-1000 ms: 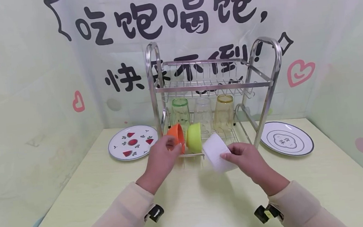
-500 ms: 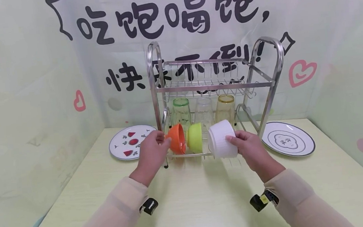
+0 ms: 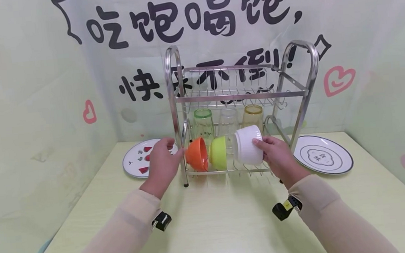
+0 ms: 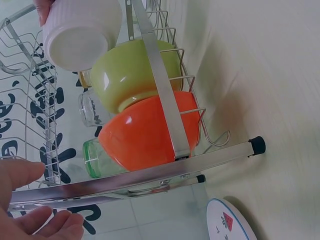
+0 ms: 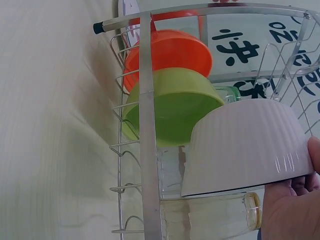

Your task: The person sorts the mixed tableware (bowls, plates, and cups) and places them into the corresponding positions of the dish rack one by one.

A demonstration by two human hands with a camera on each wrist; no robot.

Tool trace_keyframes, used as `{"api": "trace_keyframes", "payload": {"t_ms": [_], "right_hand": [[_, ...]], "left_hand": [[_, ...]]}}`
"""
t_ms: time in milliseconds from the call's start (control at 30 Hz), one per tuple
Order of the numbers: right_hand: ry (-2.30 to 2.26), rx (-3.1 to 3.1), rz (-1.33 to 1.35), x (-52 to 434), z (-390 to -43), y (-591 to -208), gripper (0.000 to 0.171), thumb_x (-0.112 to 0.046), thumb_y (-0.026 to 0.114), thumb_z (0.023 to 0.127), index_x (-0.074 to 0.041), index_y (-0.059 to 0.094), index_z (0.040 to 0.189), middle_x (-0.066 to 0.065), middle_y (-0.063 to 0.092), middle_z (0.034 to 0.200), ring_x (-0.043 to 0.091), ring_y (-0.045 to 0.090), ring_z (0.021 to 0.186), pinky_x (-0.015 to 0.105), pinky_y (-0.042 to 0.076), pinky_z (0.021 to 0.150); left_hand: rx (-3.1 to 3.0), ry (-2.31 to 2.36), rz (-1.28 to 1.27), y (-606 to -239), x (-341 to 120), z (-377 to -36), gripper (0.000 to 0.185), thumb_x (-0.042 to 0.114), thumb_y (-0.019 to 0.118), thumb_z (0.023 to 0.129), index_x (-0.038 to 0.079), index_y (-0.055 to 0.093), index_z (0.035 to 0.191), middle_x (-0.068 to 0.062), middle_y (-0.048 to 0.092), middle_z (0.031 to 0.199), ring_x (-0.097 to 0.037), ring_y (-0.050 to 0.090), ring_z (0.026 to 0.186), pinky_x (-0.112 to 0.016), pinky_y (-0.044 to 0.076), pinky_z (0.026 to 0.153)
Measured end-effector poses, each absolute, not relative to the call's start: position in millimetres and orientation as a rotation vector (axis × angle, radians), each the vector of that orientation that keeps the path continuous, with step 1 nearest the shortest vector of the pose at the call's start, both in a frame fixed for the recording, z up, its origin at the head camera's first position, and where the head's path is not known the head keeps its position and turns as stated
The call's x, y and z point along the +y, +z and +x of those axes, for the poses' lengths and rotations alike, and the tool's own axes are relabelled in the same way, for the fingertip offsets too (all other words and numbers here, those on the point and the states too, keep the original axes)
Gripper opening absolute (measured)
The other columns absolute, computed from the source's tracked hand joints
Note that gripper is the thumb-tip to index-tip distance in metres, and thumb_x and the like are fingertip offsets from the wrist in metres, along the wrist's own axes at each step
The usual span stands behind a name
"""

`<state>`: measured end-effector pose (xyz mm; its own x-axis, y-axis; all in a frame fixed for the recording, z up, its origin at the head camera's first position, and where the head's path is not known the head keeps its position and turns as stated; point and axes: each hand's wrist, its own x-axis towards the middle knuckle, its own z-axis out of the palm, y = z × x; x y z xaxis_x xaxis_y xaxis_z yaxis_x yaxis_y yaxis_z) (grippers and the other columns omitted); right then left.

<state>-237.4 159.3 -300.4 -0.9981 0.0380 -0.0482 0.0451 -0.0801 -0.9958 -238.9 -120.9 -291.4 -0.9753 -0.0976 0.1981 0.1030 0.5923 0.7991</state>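
Note:
My right hand (image 3: 277, 152) grips the rim of a white ribbed bowl (image 3: 247, 146), thumb on its outside. The bowl is tipped on its side at the front of the steel dish rack (image 3: 241, 97), with its base toward the left. On the rack's lower tier, an orange bowl (image 3: 195, 155) and a lime-green bowl (image 3: 219, 153) stand on edge side by side, left of the white one. My left hand (image 3: 164, 162) is beside the rack's left post, next to the orange bowl. In the left wrist view its thumb (image 4: 27, 172) and fingers are apart with no bowl between them.
Behind the bowls stand a green-rimmed glass (image 3: 203, 122), a clear glass (image 3: 228, 120) and a yellow-rimmed glass (image 3: 253, 114). A watermelon-patterned plate (image 3: 133, 164) lies left of the rack, partly behind my left hand. Another white plate (image 3: 339, 158) lies to the right.
My right hand has raised the white bowl to the rack's front and turned it more onto its side. My left hand has let go of the orange bowl and moved left.

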Motion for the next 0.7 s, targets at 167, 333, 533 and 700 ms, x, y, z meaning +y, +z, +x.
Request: {"api": "trace_keyframes", "payload": {"t_ms": [167,333,533,700], "right_hand": [[-2.327,2.084,0.109,157.2,-244.8,-301.9,0.047,-0.012,0.05,0.1,0.012,0.038,0.139,0.022,0.039,0.141,0.028,0.048,0.119,0.042,0.036,0.109],[-2.352,2.047,0.123,157.0,-252.0,-304.0,0.047,-0.012,0.05,0.101,0.011,0.037,0.139,0.02,0.04,0.139,0.028,0.047,0.12,0.041,0.035,0.11],[-2.382,1.988,0.182,156.4,-261.2,-309.4,0.042,-0.012,0.05,0.1,0.009,0.04,0.135,0.014,0.042,0.132,0.023,0.048,0.114,0.039,0.035,0.11],[-2.388,1.956,0.196,152.5,-268.7,-315.1,0.034,-0.012,0.051,0.1,0.007,0.045,0.129,0.012,0.043,0.128,0.022,0.049,0.111,0.039,0.036,0.109]], "left_hand": [[-2.596,-1.337,-0.008,-288.6,-120.9,-244.2,0.047,0.018,0.064,0.093,0.0,0.049,0.134,-0.017,0.054,0.132,-0.032,0.051,0.12,-0.045,0.046,0.099],[-2.573,-1.393,-0.024,-287.2,-118.8,-248.3,0.042,0.018,0.062,0.095,0.002,0.051,0.132,-0.015,0.057,0.127,-0.031,0.053,0.115,-0.042,0.05,0.094],[-2.52,-1.487,-0.034,-286.9,-116.0,-253.2,0.038,0.018,0.059,0.097,0.001,0.052,0.131,-0.014,0.06,0.122,-0.029,0.056,0.109,-0.041,0.05,0.094],[-2.515,-1.475,-0.029,-287.5,-115.1,-256.9,0.036,0.018,0.056,0.099,-0.001,0.053,0.129,-0.016,0.062,0.119,-0.029,0.057,0.105,-0.041,0.051,0.093]]}}
